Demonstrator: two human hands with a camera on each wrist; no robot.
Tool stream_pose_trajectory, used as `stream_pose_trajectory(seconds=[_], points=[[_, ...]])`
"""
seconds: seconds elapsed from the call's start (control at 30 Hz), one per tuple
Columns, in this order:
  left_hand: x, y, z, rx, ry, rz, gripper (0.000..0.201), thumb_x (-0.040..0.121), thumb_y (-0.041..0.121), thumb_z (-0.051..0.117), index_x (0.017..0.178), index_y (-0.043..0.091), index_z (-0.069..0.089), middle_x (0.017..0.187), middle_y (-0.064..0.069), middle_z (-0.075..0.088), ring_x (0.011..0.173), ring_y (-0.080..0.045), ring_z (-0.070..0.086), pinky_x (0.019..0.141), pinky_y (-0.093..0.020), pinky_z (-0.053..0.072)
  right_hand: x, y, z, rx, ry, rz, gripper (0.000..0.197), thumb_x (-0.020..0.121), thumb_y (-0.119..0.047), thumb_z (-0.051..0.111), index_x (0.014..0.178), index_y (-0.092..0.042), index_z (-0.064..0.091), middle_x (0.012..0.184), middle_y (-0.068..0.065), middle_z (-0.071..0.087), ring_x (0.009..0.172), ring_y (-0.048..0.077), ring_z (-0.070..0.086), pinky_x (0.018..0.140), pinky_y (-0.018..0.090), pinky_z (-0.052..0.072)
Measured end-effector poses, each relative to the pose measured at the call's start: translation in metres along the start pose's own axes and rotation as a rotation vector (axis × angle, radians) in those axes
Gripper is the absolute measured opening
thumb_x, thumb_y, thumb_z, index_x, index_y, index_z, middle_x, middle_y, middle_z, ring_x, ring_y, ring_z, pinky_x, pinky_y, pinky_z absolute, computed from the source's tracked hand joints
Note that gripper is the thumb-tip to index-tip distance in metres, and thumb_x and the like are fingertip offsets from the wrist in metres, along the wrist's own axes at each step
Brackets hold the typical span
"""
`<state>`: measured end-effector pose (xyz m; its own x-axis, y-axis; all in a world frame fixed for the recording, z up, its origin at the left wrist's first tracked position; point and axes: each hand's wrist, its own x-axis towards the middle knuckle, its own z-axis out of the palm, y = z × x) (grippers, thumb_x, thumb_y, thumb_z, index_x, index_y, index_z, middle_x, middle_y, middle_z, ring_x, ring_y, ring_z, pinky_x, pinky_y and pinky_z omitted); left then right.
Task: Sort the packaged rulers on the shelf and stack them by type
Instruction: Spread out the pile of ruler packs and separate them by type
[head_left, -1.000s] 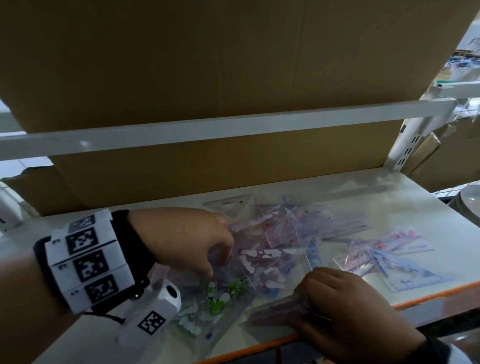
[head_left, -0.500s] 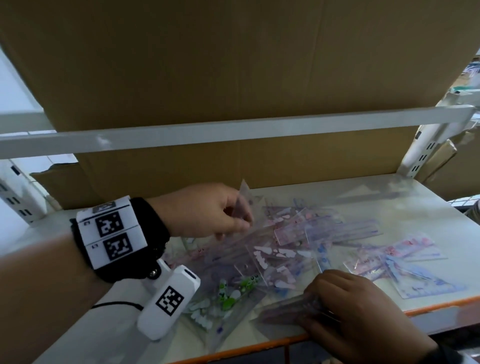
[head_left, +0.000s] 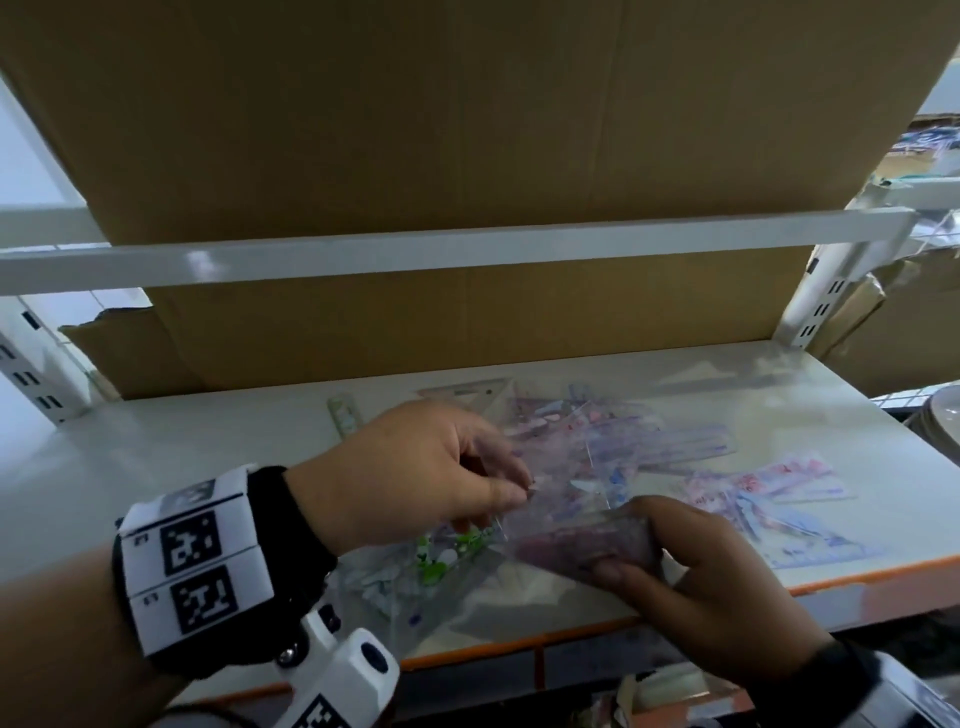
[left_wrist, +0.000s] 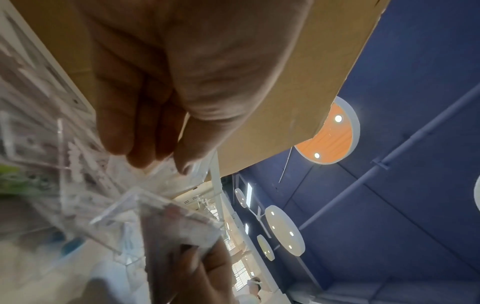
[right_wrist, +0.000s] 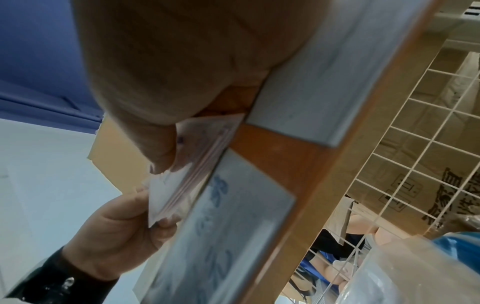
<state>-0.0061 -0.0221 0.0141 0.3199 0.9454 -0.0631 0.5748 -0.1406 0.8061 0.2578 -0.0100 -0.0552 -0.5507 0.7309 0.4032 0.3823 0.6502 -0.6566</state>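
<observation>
A loose heap of packaged rulers (head_left: 613, 441) in clear bags lies mid-shelf. My right hand (head_left: 691, 577) grips a stack of pink ruler packs (head_left: 582, 545) just above the shelf's front edge; the right wrist view shows the same stack (right_wrist: 187, 164) held edge-on. My left hand (head_left: 441, 467) pinches a clear ruler pack (head_left: 550, 483) at its corner and holds it against the top of that stack; its fingertips (left_wrist: 145, 156) show on the plastic in the left wrist view. A green-printed pack (head_left: 436, 566) lies under my left hand.
The white shelf (head_left: 156, 467) has an orange front lip (head_left: 883, 579). A second small pile of pink and blue packs (head_left: 769, 499) lies at the right. A big cardboard box (head_left: 467, 322) closes off the back. A white crossbar (head_left: 467, 249) runs overhead.
My left hand lifted a clear pack out of the heap and carried it right, onto the stack. My right hand raised the stack off the shelf edge.
</observation>
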Motion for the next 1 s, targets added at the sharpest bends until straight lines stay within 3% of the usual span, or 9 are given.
stream_pose_trajectory(seconds=[0.13, 0.23, 0.3, 0.43, 0.57, 0.67, 0.77, 0.9, 1.0], points=[[-0.008, -0.002, 0.012, -0.010, -0.162, 0.000, 0.013, 0.087, 0.040, 0.070, 0.094, 0.031, 0.077, 0.087, 0.006, 0.075, 0.074, -0.013, 0.070, 0.072, -0.030, 0.058, 0.000, 0.003, -0.002, 0.019, -0.053, -0.021, 0.020, 0.080, -0.037, 0.073, 0.093, -0.022, 0.071, 0.084, -0.015, 0.067, 0.082, 0.001, 0.065, 0.067, 0.018, 0.049], [-0.016, 0.000, 0.020, 0.056, -0.226, -0.020, 0.035, 0.093, 0.061, 0.050, 0.077, 0.034, 0.067, 0.070, 0.010, 0.065, 0.064, -0.005, 0.063, 0.064, -0.021, 0.045, 0.001, 0.005, 0.000, -0.057, -0.096, -0.044, 0.030, 0.080, -0.049, 0.065, 0.096, -0.024, 0.071, 0.087, -0.015, 0.067, 0.084, 0.001, 0.063, 0.071, 0.017, 0.048], [-0.021, -0.001, 0.024, 0.095, -0.223, -0.084, 0.046, 0.095, 0.064, 0.040, 0.068, 0.031, 0.059, 0.059, 0.009, 0.053, 0.054, -0.006, 0.054, 0.056, -0.024, 0.039, 0.003, 0.006, 0.003, -0.086, -0.116, -0.044, 0.034, 0.079, -0.053, 0.061, 0.097, -0.026, 0.070, 0.089, -0.016, 0.067, 0.086, 0.002, 0.062, 0.074, 0.019, 0.047], [-0.027, -0.002, 0.036, 0.236, -0.275, -0.123, 0.041, 0.101, 0.051, 0.040, 0.085, 0.018, 0.057, 0.072, 0.002, 0.055, 0.065, -0.012, 0.053, 0.065, -0.034, 0.041, 0.004, 0.012, 0.005, -0.147, -0.178, -0.121, 0.027, 0.079, -0.052, 0.065, 0.095, -0.029, 0.065, 0.091, -0.018, 0.063, 0.087, 0.001, 0.059, 0.075, 0.021, 0.047], [-0.030, 0.005, 0.055, 0.517, -0.218, 0.002, 0.031, 0.100, 0.048, 0.044, 0.105, 0.023, 0.061, 0.101, 0.004, 0.052, 0.092, -0.012, 0.051, 0.085, -0.037, 0.044, 0.006, 0.014, 0.010, -0.247, -0.216, -0.224, 0.021, 0.078, -0.045, 0.067, 0.092, -0.032, 0.058, 0.086, -0.018, 0.057, 0.080, 0.005, 0.057, 0.068, 0.019, 0.043], [-0.035, 0.006, 0.070, 0.680, -0.108, 0.000, 0.033, 0.094, 0.055, 0.049, 0.112, 0.026, 0.049, 0.100, 0.007, 0.042, 0.091, -0.014, 0.050, 0.078, -0.035, 0.045, 0.006, 0.012, 0.013, -0.344, -0.209, -0.245, 0.023, 0.078, -0.050, 0.062, 0.091, -0.032, 0.057, 0.084, -0.014, 0.059, 0.078, 0.010, 0.059, 0.065, 0.020, 0.044], [-0.039, 0.005, 0.084, 0.853, 0.024, 0.048, 0.029, 0.097, 0.042, 0.044, 0.115, 0.020, 0.038, 0.107, -0.003, 0.045, 0.089, -0.026, 0.054, 0.070, -0.038, 0.047, 0.005, 0.008, 0.017, -0.453, -0.180, -0.306, 0.027, 0.082, -0.049, 0.055, 0.089, -0.024, 0.063, 0.083, -0.007, 0.062, 0.075, 0.018, 0.062, 0.064, 0.031, 0.052], [-0.040, 0.011, 0.093, 1.104, -0.014, 0.101, 0.044, 0.097, 0.051, 0.039, 0.115, 0.011, 0.046, 0.102, -0.009, 0.053, 0.075, -0.028, 0.057, 0.055, -0.036, 0.037, 0.002, 0.008, 0.019, -0.591, -0.144, -0.428, 0.030, 0.085, -0.044, 0.052, 0.087, -0.018, 0.068, 0.082, -0.001, 0.062, 0.069, 0.023, 0.059, 0.061, 0.036, 0.050], [-0.032, 0.023, 0.091, 1.072, -0.056, 0.030, 0.046, 0.098, 0.050, 0.042, 0.120, 0.010, 0.043, 0.115, -0.012, 0.049, 0.090, -0.032, 0.056, 0.065, -0.041, 0.040, 0.002, 0.010, 0.020, -0.640, -0.123, -0.458, 0.033, 0.084, -0.045, 0.052, 0.084, -0.016, 0.068, 0.081, 0.000, 0.062, 0.068, 0.022, 0.057, 0.063, 0.034, 0.042]])
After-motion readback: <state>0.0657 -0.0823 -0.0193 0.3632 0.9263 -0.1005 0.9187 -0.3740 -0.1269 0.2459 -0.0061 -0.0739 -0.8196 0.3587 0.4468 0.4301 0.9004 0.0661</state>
